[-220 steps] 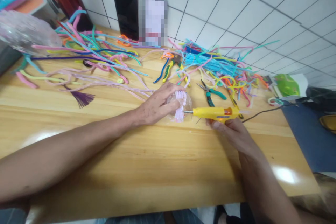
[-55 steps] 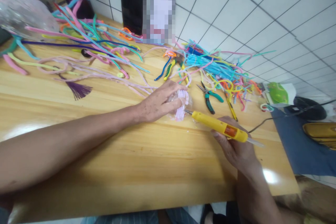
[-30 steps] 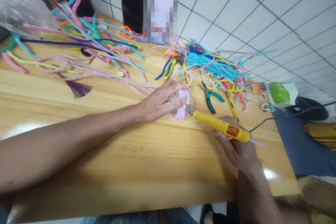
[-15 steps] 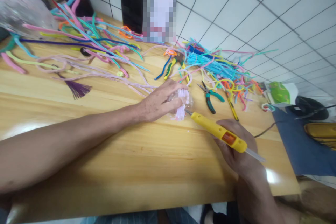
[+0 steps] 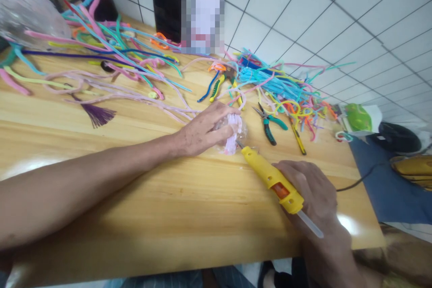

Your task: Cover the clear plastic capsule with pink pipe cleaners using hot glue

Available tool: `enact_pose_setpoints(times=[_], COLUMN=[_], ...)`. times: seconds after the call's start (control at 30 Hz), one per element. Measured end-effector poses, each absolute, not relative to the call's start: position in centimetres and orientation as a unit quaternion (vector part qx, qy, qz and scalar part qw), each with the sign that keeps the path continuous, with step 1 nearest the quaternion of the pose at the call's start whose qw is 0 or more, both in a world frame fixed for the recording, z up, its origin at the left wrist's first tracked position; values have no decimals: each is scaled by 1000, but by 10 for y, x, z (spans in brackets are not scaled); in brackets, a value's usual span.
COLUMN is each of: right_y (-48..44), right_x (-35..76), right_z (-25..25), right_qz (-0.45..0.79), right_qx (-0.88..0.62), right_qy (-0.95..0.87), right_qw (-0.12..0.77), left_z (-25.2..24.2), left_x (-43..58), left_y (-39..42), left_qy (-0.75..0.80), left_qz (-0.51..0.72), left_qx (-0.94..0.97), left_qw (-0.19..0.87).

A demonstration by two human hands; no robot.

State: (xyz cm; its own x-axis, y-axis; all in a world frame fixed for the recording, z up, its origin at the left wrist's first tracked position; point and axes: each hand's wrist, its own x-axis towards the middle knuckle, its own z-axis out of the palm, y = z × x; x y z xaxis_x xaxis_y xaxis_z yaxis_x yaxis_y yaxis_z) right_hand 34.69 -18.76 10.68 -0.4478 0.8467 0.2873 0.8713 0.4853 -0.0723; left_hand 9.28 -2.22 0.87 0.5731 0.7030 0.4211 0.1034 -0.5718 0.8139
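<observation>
Centre: left hand [image 5: 205,132] curled over clear ball [image 5: 243,129], probably to steady it; lower right: right hand [image 5: 310,184] wrapped round glue gun [image 5: 259,166], nozzle [image 5: 239,144] angled at lilac strip [image 5: 231,145].

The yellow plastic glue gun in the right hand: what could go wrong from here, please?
The yellow plastic glue gun points its metal nozzle close to the bare left hand; a slip might burn it if hot. The thin dark cord crossing the right edge of the wooden table could snag.
</observation>
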Motion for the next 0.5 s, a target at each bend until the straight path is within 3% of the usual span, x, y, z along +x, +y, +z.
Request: enact_pose_setpoints(times=[0.23,0.5], right_y=[-185,-134], right_x=[370,471], right_z=[95,97], right_qz=[27,99], right_qx=[-530,-655], right_qy=[-819,-516], right_qw=[218,544], left_z=[10,11], left_x=[91,90], left_y=[-23,-25], left_qy=[259,269], left_qz=[379,378], left_qx=[802,797], left_qw=[381,386])
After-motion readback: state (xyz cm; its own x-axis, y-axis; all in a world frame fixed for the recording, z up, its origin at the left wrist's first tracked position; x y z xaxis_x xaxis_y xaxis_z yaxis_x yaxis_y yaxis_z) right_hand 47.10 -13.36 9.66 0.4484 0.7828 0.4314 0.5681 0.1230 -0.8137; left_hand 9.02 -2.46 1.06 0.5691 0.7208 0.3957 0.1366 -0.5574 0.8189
